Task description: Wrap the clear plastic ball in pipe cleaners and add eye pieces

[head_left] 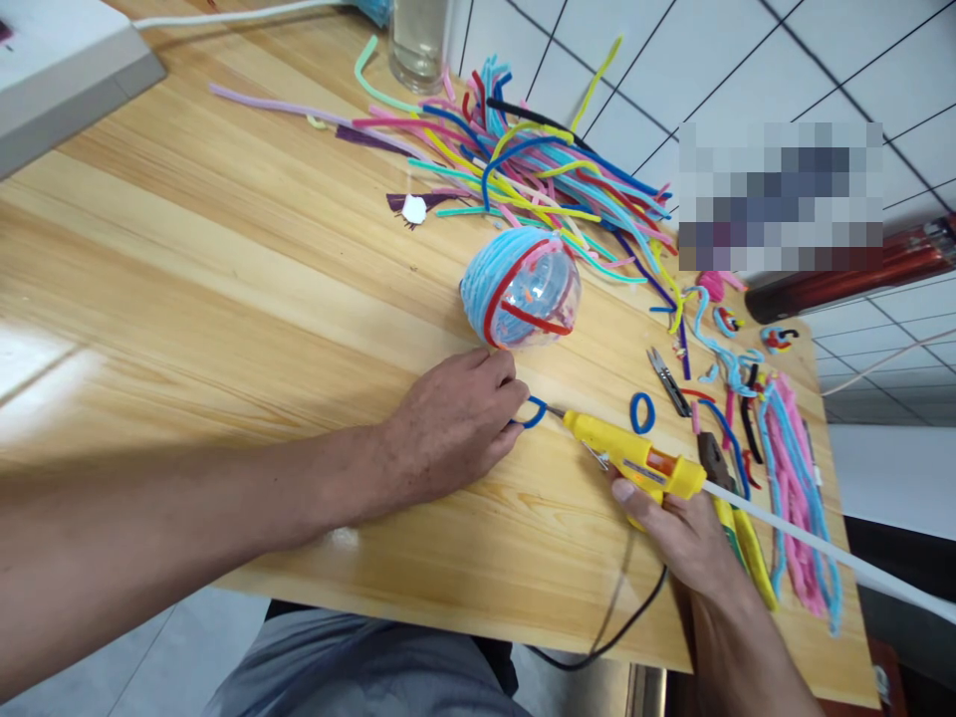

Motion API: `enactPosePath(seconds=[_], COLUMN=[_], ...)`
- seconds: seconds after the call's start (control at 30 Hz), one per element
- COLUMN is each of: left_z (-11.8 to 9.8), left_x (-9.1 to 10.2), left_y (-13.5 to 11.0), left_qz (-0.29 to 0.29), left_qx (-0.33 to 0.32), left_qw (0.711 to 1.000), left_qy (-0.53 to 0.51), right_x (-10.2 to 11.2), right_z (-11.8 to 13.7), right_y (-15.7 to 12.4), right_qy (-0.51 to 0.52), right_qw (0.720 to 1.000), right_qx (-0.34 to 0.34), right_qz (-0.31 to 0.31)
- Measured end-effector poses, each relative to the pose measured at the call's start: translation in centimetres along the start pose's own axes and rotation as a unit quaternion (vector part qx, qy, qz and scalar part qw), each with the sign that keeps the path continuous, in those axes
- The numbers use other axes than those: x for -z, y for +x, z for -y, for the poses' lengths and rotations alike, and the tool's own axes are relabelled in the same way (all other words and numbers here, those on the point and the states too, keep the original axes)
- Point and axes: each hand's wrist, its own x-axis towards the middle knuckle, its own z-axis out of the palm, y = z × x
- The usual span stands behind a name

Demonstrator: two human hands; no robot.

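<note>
My left hand (467,413) is closed, pinching a small blue pipe cleaner loop (536,412) between thumb and fingers. The yellow hot glue gun (634,453) is gripped in my right hand (683,538), its metal nozzle touching or very close to the blue loop. A long white glue stick (814,543) sticks out of the gun's back. Just beyond my left hand lies a clear plastic ball (549,284), partly wrapped in light blue pipe cleaner with red bands. Another blue pipe cleaner ring (642,412) rests on the table beyond the gun.
A heap of coloured pipe cleaners (538,164) spreads along the tiled wall. Small snips (667,380), pliers (736,533) and a pink and blue bundle (798,488) lie at the right. A glass (416,45) stands at the back. The gun's black cord (619,637) hangs over the front edge.
</note>
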Motion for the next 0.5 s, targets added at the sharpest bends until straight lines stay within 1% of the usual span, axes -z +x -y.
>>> enactPosePath(seconds=[0.13, 0.27, 0.4, 0.5], left_z=[0.0, 0.0, 0.0, 0.0], left_x=[0.0, 0.0, 0.0, 0.1], left_y=[0.0, -0.1, -0.1, 0.0], left_qz=[0.006, 0.002, 0.001, 0.005], left_qx=[0.000, 0.002, 0.002, 0.002], left_qw=[1.000, 1.000, 1.000, 1.000], left_qy=[-0.005, -0.004, -0.001, 0.002], right_x=[0.0, 0.0, 0.1, 0.2], right_z=[0.0, -0.1, -0.6, -1.3], right_y=[0.0, 0.0, -0.4, -0.8], right_qy=[-0.009, -0.004, 0.026, 0.071], right_qw=[1.000, 1.000, 0.999, 0.996], right_qx=[-0.005, -0.008, -0.024, -0.037], right_qz=[0.008, -0.005, -0.023, -0.036])
